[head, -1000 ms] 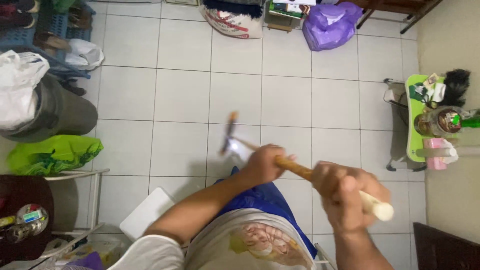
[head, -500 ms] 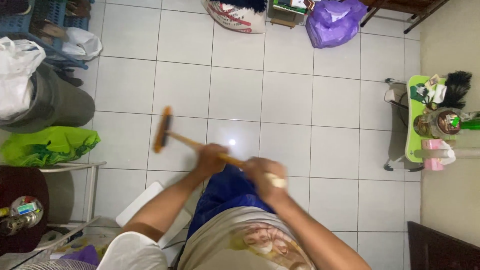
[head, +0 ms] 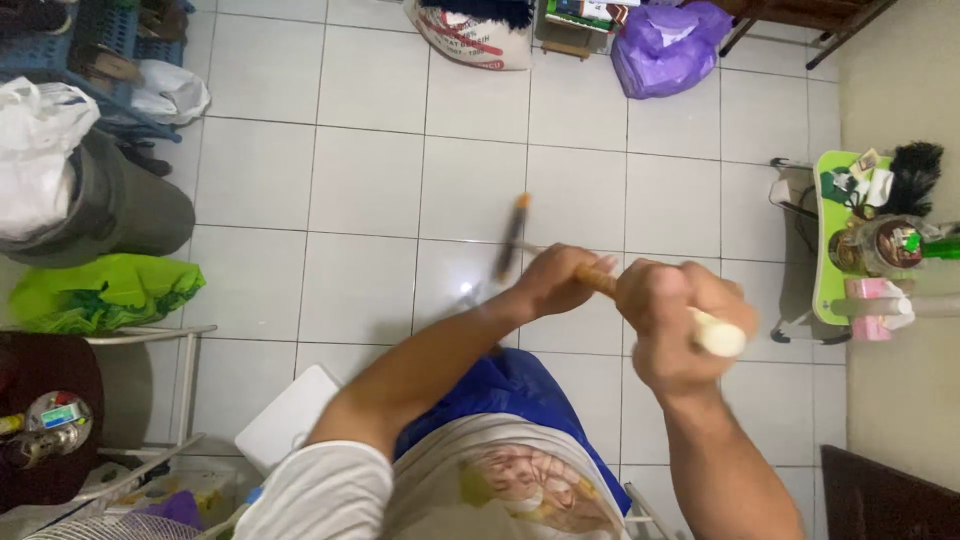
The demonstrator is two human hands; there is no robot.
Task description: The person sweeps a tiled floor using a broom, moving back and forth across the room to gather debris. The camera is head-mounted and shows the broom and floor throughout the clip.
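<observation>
I hold a broom [head: 560, 262] in both hands. Its stick is wooden, yellow-brown near my left hand [head: 560, 283] and pale at the butt end, which pokes out past my right hand [head: 672, 322]. The head [head: 510, 238] is a narrow bar, dark with an orange tip, blurred, down on the white tiled floor [head: 370, 190] ahead of me and just left of my left hand. Both grips are pressed together around the stick, left hand lower, right hand near the top.

Half a second ago the head lay farther to my left, and both hands sat lower and more to the left. Now the head is near the middle of the floor, turned almost end-on, and my right hand is raised closer to the camera.

At the far edge sits a white sack [head: 470, 35] with red and dark print, beside it a purple bag [head: 665, 48]. On the left lie a white bag [head: 35, 150] on a grey bin [head: 120, 215] and a bright green bag [head: 105, 292]. On the right a green bench [head: 826, 265] carries jars and a pink box [head: 872, 300].
</observation>
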